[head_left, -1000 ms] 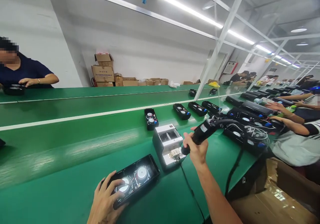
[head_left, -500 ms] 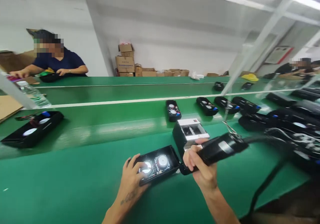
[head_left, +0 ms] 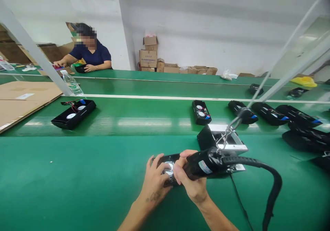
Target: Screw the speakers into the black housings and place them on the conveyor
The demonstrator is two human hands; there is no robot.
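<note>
My left hand [head_left: 154, 180] grips the near left end of a black speaker housing [head_left: 171, 157] on the green work surface. A round silver-white speaker [head_left: 168, 168] shows inside the housing, close to my fingers. In my right hand [head_left: 194, 187] is a black electric screwdriver [head_left: 202, 165], its fingers wrapped round the body. The tool lies tilted over the housing's right part, and that part and the tip are hidden. A wire hanger [head_left: 224, 138] and a thick black cable [head_left: 274, 183] join the tool's rear. Behind it stands a black and white boxy device [head_left: 206, 138].
On the green belt [head_left: 144, 116] lie more speaker housings: one at left [head_left: 74, 114], one beyond the device [head_left: 201, 112], several at right [head_left: 270, 114]. Cardboard [head_left: 28, 97] and a water bottle [head_left: 72, 83] are at left. A co-worker [head_left: 90, 54] sits across.
My view has swung right. The screwdriver has come over the housing, where it was beside the right end before. My left hand keeps its hold on the housing.
</note>
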